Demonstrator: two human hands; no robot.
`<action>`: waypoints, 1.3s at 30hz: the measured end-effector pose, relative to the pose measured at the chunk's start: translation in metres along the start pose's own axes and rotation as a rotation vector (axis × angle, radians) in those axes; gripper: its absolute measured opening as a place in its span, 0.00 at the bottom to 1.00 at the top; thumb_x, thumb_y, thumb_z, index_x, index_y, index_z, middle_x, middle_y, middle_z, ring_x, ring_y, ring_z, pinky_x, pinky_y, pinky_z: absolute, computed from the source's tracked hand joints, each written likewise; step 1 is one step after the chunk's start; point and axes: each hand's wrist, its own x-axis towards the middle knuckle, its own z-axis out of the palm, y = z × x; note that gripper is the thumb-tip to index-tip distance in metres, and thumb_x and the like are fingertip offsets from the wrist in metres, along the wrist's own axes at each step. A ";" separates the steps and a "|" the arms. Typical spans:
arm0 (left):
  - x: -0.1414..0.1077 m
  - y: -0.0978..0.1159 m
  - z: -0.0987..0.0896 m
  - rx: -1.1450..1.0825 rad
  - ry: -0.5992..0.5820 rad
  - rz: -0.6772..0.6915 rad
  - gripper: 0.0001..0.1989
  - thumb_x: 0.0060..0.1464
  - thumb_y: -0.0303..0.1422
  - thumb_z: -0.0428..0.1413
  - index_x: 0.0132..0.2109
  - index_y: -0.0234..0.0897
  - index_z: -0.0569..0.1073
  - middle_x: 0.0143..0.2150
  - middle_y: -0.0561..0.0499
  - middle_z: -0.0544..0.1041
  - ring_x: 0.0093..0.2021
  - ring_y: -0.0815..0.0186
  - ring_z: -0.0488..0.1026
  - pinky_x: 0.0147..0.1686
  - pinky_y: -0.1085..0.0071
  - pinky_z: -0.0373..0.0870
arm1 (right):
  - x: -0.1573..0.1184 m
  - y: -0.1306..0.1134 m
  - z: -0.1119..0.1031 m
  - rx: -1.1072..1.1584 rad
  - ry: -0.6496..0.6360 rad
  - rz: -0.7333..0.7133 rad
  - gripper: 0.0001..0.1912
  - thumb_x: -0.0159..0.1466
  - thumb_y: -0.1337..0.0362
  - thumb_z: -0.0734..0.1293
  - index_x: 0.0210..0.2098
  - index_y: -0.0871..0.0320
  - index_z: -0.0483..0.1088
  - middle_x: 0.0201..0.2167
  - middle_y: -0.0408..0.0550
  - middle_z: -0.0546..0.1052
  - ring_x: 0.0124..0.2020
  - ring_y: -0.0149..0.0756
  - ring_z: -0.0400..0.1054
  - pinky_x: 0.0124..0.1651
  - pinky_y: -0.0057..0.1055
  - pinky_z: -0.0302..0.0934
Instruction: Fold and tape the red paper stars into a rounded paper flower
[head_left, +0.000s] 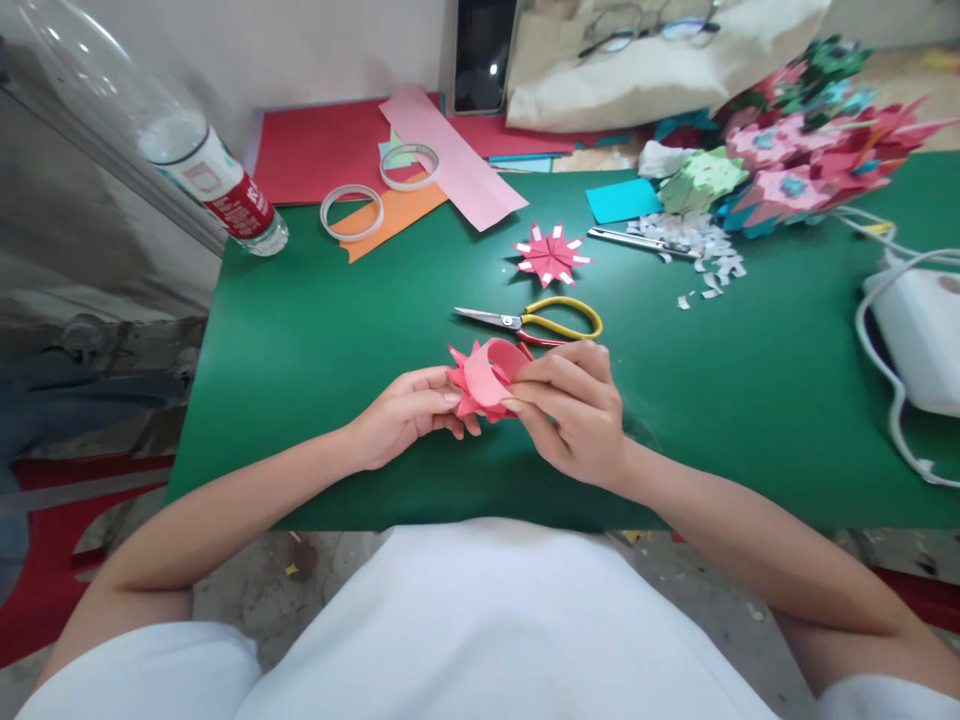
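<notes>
My left hand (415,410) grips the left side of a red paper star (459,380) with pointed tips, above the green table. A curved loop of pink paper (486,376) stands over the star's middle. The fingers of my right hand (574,408) pinch the loop's right side, close to the star. Just beyond my hands lie scissors (512,322) with yellow and red handles. Behind them rests a second red star (551,257) with white strips on its points.
Two tape rolls (351,213) (409,167), orange paper (397,218) and pink paper (465,170) lie at the back left, near a bottle (232,195). A cutter (641,241), white scraps (709,250) and paper flowers (787,185) are back right; a white device (919,330) with a cable is right.
</notes>
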 end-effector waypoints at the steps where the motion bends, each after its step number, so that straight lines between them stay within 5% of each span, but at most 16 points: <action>1: 0.000 0.000 0.000 -0.006 0.008 -0.003 0.10 0.48 0.32 0.60 0.38 0.31 0.73 0.34 0.46 0.78 0.32 0.68 0.75 0.33 0.72 0.70 | -0.001 0.001 0.000 -0.010 0.003 -0.011 0.03 0.63 0.69 0.67 0.34 0.54 0.71 0.31 0.43 0.77 0.36 0.36 0.66 0.41 0.38 0.60; 8: 0.000 -0.003 -0.002 -0.062 0.026 0.032 0.10 0.47 0.32 0.62 0.36 0.32 0.71 0.29 0.52 0.74 0.29 0.71 0.73 0.30 0.75 0.69 | -0.003 0.006 0.002 -0.035 0.023 -0.096 0.03 0.63 0.69 0.65 0.35 0.54 0.70 0.33 0.44 0.77 0.36 0.36 0.66 0.39 0.38 0.58; 19: -0.002 0.000 0.002 0.064 -0.021 0.047 0.12 0.49 0.36 0.62 0.35 0.33 0.69 0.31 0.51 0.74 0.32 0.70 0.72 0.32 0.74 0.69 | 0.004 0.000 0.003 0.033 -0.064 -0.039 0.06 0.62 0.67 0.67 0.30 0.56 0.65 0.29 0.44 0.76 0.34 0.35 0.65 0.40 0.36 0.58; 39: -0.002 -0.007 0.001 0.349 0.041 0.319 0.15 0.54 0.42 0.60 0.34 0.34 0.67 0.30 0.52 0.71 0.30 0.72 0.70 0.31 0.75 0.69 | 0.003 0.002 -0.001 0.000 -0.113 -0.068 0.06 0.66 0.65 0.64 0.32 0.55 0.70 0.30 0.42 0.77 0.37 0.35 0.66 0.41 0.36 0.55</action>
